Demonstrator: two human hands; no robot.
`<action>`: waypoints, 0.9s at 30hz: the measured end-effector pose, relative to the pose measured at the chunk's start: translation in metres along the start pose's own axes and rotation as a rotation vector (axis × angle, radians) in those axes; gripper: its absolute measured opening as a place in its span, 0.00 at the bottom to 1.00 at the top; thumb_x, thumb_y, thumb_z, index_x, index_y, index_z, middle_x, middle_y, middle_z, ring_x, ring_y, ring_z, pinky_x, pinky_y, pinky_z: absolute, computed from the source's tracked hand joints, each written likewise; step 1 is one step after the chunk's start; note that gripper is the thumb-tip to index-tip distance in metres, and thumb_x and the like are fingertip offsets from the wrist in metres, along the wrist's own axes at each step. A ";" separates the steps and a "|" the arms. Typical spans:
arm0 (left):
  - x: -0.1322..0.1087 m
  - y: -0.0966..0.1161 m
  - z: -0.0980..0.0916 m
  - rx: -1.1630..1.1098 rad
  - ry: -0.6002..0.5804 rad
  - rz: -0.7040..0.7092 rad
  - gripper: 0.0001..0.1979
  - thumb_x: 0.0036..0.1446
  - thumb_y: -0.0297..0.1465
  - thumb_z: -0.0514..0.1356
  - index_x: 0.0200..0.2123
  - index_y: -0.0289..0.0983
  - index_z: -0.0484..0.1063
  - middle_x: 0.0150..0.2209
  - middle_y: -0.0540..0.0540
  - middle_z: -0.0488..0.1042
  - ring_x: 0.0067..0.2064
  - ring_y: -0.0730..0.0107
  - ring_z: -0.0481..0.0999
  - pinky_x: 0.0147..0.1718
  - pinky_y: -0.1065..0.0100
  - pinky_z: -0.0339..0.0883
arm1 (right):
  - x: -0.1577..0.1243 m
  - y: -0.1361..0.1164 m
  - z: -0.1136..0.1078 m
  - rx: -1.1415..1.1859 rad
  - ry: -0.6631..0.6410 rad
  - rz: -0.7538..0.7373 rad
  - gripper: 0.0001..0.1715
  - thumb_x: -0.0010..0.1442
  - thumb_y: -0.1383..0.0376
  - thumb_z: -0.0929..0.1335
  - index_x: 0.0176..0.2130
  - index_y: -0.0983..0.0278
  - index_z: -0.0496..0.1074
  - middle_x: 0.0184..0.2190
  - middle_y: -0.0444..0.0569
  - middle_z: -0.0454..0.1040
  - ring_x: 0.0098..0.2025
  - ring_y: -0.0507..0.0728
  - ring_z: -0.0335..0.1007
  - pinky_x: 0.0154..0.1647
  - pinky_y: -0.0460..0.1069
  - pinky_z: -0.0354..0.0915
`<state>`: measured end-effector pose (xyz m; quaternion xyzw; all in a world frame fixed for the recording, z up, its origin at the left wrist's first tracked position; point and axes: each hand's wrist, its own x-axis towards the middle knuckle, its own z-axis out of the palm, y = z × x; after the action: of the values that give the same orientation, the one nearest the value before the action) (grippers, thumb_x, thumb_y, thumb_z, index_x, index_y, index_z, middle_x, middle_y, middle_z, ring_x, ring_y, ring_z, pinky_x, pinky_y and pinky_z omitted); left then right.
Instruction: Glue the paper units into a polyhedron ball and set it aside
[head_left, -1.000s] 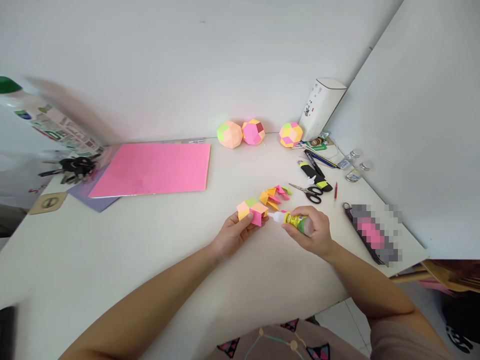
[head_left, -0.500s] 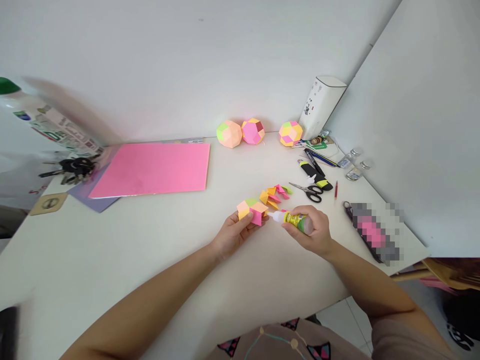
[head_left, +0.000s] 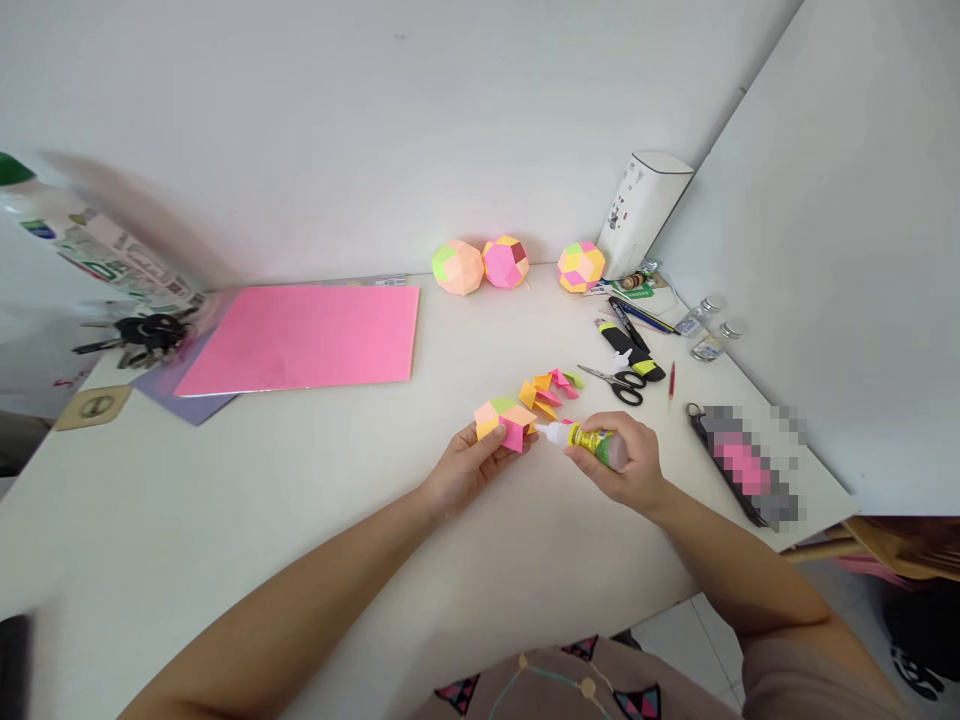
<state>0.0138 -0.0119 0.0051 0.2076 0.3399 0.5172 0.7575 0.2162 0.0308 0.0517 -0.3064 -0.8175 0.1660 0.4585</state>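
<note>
1. The left hand [head_left: 469, 472] is holding a folded paper piece [head_left: 504, 418] of green, peach, orange and pink faces, its thumb pressing on the near side; the piece is sitting above the white table [head_left: 337, 470], left of the right hand.
2. The right hand [head_left: 624, 460] is wrapping around one squeeze bottle [head_left: 596, 444] with a yellow-green label. The bottle is lying tilted, its white nozzle pointing at the paper's right edge; whether the tip is touching cannot be told, and the label is hiding most of the contents.
3. Two small capped bottles [head_left: 697, 316] are standing near the side wall; what they are holding is too small to make out.
4. One large white bottle [head_left: 112, 250] with a green cap is standing at the far left, its contents hidden, beside a bunch of keys [head_left: 154, 332].
5. One tall white container [head_left: 646, 215] is standing in the far corner; its inside is not showing.
6. One dark case [head_left: 742, 470] is lying at the right, partly pixelated.
7. Three many-faced paper balls [head_left: 458, 268] are resting along the back wall, two close together and one apart.
8. Folded strips [head_left: 541, 390] are lying just beyond the held piece, overlapping too much for counting.
9. One pair of scissors [head_left: 628, 388] and one thin red stick [head_left: 672, 380] are lying right of the strips.
10. One pink sheet [head_left: 300, 340] is lying partly over a purple one [head_left: 196, 392].
</note>
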 end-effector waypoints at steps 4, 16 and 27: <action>0.000 0.000 0.000 0.006 -0.009 0.004 0.16 0.57 0.36 0.60 0.45 0.33 0.74 0.47 0.39 0.76 0.52 0.58 0.73 0.58 0.58 0.59 | 0.000 0.000 0.000 0.016 -0.004 0.006 0.12 0.52 0.64 0.71 0.36 0.61 0.66 0.26 0.44 0.75 0.24 0.51 0.71 0.24 0.45 0.67; 0.000 0.000 -0.001 -0.010 -0.015 0.001 0.16 0.57 0.35 0.60 0.45 0.32 0.73 0.46 0.38 0.77 0.51 0.59 0.74 0.58 0.58 0.59 | -0.001 0.003 0.000 0.036 0.004 0.003 0.12 0.51 0.64 0.72 0.36 0.61 0.67 0.26 0.44 0.74 0.23 0.51 0.69 0.23 0.45 0.66; 0.000 0.000 -0.001 -0.001 -0.027 0.000 0.14 0.59 0.35 0.58 0.45 0.32 0.73 0.45 0.39 0.78 0.51 0.61 0.74 0.57 0.60 0.60 | 0.000 0.002 0.000 0.065 -0.011 0.020 0.12 0.51 0.65 0.72 0.36 0.61 0.66 0.27 0.45 0.73 0.23 0.50 0.69 0.24 0.44 0.66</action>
<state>0.0131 -0.0113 0.0048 0.2144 0.3294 0.5143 0.7623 0.2172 0.0321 0.0504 -0.2988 -0.8109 0.1987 0.4622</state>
